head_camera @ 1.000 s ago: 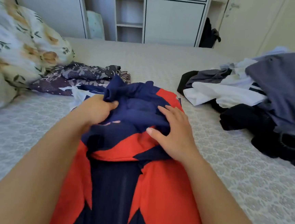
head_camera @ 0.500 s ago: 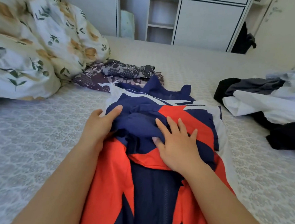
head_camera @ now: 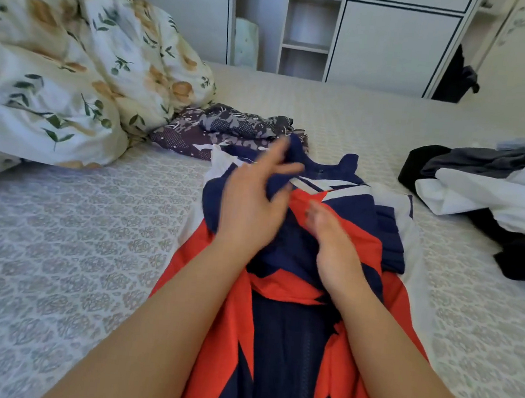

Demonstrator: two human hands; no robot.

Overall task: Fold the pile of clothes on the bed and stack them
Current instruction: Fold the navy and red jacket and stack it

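Open left hand [head_camera: 251, 204] and flat right hand [head_camera: 333, 246] smooth a limp, light red-and-navy mesh jersey [head_camera: 293, 335]; best gripped at its shoulder seams.

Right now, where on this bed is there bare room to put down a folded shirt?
The widest free patch is the bedspread left of the red and navy garment, below the floral duvet. Another bare stretch lies behind the garment, toward the cupboards. It is crowded on the right, where the unfolded pile sprawls, and around the patterned purple cloth.
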